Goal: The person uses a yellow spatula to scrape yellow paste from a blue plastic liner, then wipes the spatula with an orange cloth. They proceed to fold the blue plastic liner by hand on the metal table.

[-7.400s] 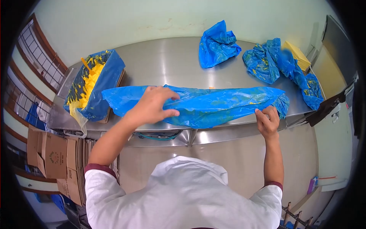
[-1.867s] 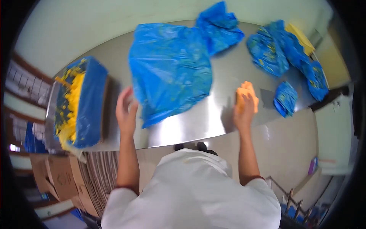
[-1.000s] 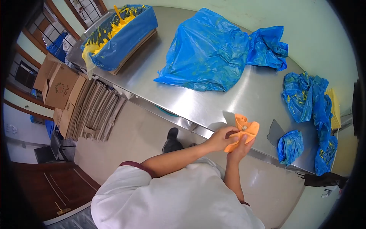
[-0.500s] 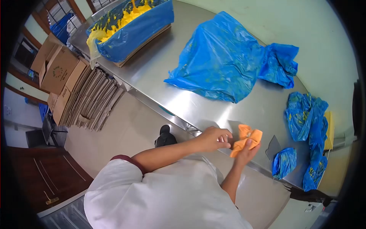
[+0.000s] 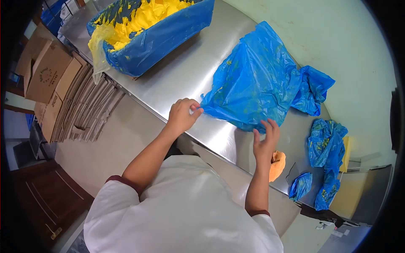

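A large blue plastic bag [image 5: 253,80], wrinkled and smeared with yellow, lies spread on the steel table [image 5: 221,141]. My left hand [image 5: 183,114] pinches the bag's near left corner between thumb and fingers. Over at the bag's near right edge, my right hand [image 5: 266,141] has its thumb and fingers apart, the fingertips overlapping the plastic in this view. An orange cloth [image 5: 277,165] rests crumpled near the table's front edge, partly hidden behind my right wrist.
A blue-lined tub [image 5: 164,42] of yellow paste stands at the upper left. Crumpled blue plastic [image 5: 322,141] and a smaller blue wad [image 5: 301,186] lie to the right, near a grey flat piece [image 5: 291,172]. Stacked flattened cardboard [image 5: 84,109] stands beside the table.
The orange cloth has left my right hand and lies on the table. Both hands have moved forward to the blue bag, and my left hand has taken hold of its corner.
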`<action>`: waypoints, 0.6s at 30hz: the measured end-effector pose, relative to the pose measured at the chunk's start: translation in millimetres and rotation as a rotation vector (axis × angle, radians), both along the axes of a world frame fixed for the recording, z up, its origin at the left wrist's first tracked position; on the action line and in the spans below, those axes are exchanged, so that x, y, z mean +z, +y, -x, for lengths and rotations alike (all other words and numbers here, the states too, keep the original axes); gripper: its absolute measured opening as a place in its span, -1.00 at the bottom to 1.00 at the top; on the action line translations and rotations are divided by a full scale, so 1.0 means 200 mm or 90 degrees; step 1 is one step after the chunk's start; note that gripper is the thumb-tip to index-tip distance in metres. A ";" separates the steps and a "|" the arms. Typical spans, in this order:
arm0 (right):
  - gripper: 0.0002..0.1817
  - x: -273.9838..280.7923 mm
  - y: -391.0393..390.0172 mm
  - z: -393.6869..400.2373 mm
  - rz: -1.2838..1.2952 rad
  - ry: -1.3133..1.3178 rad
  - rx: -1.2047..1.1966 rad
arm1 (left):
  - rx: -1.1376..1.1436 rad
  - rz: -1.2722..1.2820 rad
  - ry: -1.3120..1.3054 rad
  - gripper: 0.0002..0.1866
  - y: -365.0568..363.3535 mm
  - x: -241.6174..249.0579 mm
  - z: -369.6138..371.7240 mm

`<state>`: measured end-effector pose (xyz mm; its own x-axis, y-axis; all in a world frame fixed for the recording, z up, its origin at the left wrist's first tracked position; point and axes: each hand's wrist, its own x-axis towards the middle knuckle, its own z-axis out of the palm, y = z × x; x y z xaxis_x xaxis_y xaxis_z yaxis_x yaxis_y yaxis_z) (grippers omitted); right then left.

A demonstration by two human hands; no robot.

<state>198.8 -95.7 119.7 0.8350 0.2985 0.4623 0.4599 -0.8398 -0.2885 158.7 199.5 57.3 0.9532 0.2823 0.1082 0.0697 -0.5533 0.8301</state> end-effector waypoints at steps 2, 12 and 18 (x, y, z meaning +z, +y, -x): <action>-0.56 0.00 0.09 -0.05 0.057 -0.004 0.044 | 0.000 0.007 -0.002 -0.82 -0.01 0.01 0.01; -0.84 -0.26 0.13 -0.06 0.017 0.106 0.140 | 0.018 0.013 -0.017 -0.84 -0.03 0.02 0.03; -0.86 -0.32 0.11 -0.04 -0.049 0.069 0.126 | 0.050 0.073 0.039 -0.83 -0.08 0.02 0.02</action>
